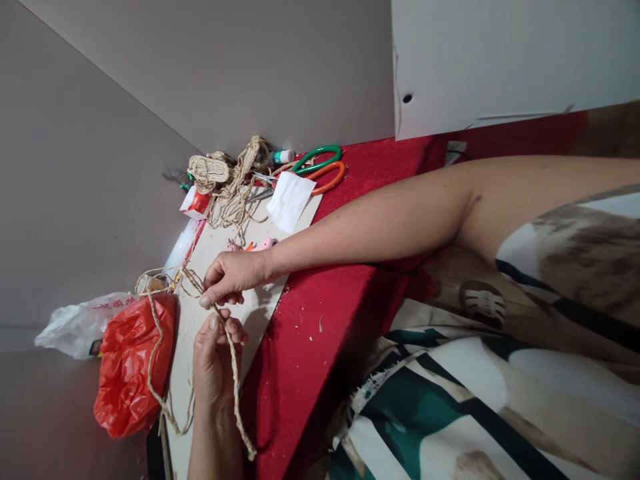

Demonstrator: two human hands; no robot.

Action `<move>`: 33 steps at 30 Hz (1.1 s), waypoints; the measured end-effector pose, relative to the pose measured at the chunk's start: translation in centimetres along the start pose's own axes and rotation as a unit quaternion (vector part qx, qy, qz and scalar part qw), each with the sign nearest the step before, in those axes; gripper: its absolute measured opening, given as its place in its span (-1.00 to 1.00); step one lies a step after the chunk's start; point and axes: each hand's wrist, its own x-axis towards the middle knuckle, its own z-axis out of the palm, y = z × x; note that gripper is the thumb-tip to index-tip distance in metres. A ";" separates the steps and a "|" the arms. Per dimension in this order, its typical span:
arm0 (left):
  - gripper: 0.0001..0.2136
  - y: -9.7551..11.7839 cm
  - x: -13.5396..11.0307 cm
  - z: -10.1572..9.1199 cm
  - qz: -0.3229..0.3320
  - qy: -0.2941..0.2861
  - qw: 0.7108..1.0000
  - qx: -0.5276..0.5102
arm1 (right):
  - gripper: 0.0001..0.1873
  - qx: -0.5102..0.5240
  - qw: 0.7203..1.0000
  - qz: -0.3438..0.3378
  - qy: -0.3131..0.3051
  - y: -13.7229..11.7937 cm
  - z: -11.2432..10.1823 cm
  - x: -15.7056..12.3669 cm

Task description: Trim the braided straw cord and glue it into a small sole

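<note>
Right hand (231,277) — thumb and fingertips pinch a plaited straw-coloured cord (235,373); left hand (217,343) — likewise pinches it just beside, one loose tail passing its wrist, over a pale board (183,343). Cord looks light, soft and pliant, probably rough rather than slippery, apt to fray; best gripped between fingertips along the plait.

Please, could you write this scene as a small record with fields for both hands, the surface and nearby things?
Right hand: pinches braided cord
Left hand: holds the same cord, close to the right hand
Surface: pale board on red cloth
Nearby: coiled cord, white paper, red plastic bag
Unclear: small items partly behind the right hand
</note>
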 end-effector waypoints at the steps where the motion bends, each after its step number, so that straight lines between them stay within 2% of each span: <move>1: -0.78 0.0 0.0 0.0 -0.003 0.006 1.000 -0.002 | -0.78 0.001 1.000 -0.003 -0.001 0.0 0.0 0.0; 9: -0.75 -0.2 0.2 -0.2 0.000 0.025 1.000 -0.010 | -0.78 -0.018 0.999 -0.014 -0.031 -0.1 0.0 -0.1; 12: -0.79 -0.4 0.3 -0.2 0.009 0.018 1.000 0.004 | -0.77 -0.020 0.998 -0.011 -0.050 -0.2 0.1 -0.3; 17: -0.80 -0.3 0.3 -0.3 0.005 -0.005 1.000 0.003 | -0.66 -0.015 0.999 0.018 -0.045 -0.1 0.2 -0.5; 22: -0.79 -0.2 0.3 -0.6 -0.015 -0.016 0.999 -0.030 | -0.77 -0.002 0.997 0.016 -0.078 0.1 0.0 -0.4; 28: -0.79 -0.4 0.3 -0.5 -0.003 0.002 1.000 0.004 | -0.83 -0.024 0.999 0.009 -0.047 0.0 0.1 -0.3; 33: -0.80 -0.2 0.3 -0.5 0.002 0.025 1.000 -0.009 | -0.70 -0.060 0.998 0.009 -0.008 0.0 0.3 -0.4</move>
